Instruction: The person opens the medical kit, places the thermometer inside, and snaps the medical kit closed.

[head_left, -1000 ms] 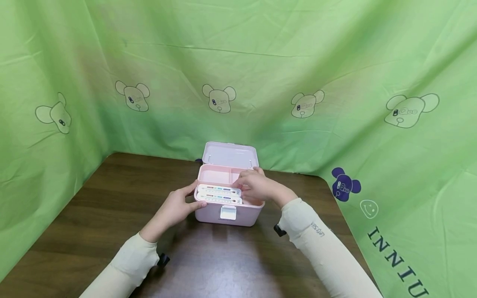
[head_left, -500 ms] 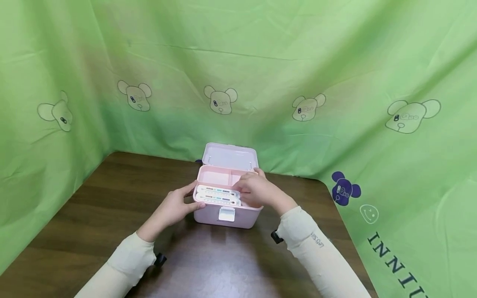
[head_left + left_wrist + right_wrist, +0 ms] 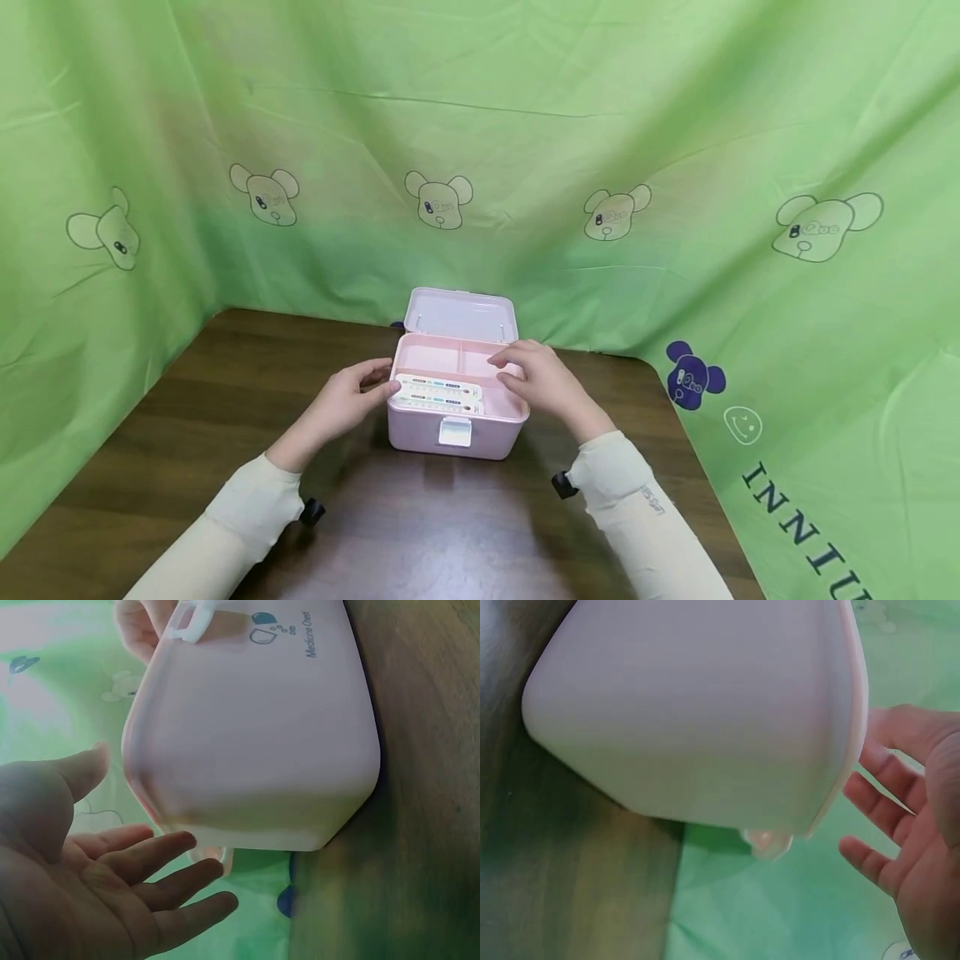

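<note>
A pink medicine chest (image 3: 491, 436) stands on the table with its lid (image 3: 461, 314) raised at the back. Inside, at the front left of its divided tray, lie two long white thermometer-like strips (image 3: 441, 386) with printed scales and coloured labels. My left hand (image 3: 341, 406) is at the chest's left side, thumb by the rim; the left wrist view shows its fingers spread and holding nothing. Over the right-hand compartments hovers my right hand (image 3: 547, 383), fingers loosely bent with nothing between them. In the right wrist view, the chest's side wall (image 3: 697, 705) stands beside those fingers.
A white latch (image 3: 455, 432) hangs on the chest's front. Behind the brown wooden table (image 3: 450, 525) and along its sides hangs a green curtain (image 3: 525, 100) printed with bear heads.
My right hand has lifted out of the tray's right part and drawn back slightly. The left hand has eased leftward off the chest's rim. Both strips stay in place.
</note>
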Demonstrator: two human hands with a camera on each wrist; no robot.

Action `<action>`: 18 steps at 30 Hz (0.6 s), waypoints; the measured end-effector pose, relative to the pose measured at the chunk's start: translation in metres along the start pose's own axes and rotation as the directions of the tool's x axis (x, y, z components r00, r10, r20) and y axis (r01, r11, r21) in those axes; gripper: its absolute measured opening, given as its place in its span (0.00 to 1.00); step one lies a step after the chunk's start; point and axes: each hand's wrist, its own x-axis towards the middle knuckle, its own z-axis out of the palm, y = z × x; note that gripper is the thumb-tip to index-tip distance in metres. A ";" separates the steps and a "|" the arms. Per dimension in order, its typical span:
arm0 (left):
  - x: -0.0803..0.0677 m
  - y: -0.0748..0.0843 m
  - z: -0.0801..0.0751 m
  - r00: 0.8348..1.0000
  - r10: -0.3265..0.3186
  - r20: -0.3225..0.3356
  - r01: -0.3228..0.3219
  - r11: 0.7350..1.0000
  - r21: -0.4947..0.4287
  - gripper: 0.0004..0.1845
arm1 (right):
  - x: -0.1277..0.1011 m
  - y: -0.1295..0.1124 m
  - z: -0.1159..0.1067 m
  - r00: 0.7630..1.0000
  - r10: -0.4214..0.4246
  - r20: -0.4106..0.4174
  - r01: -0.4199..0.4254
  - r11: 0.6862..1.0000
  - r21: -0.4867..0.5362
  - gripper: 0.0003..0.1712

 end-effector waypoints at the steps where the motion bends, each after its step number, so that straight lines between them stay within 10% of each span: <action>1: 0.002 0.000 -0.001 1.000 -0.002 -0.004 0.002 1.000 0.001 0.35 | -0.002 0.003 0.000 1.000 0.023 -0.019 -0.022 1.000 0.022 0.13; 18: 0.069 -0.007 -0.020 0.998 -0.056 -0.026 0.055 0.998 -0.027 0.28 | 0.001 0.053 0.007 0.913 0.395 -0.106 -0.336 0.871 0.358 0.21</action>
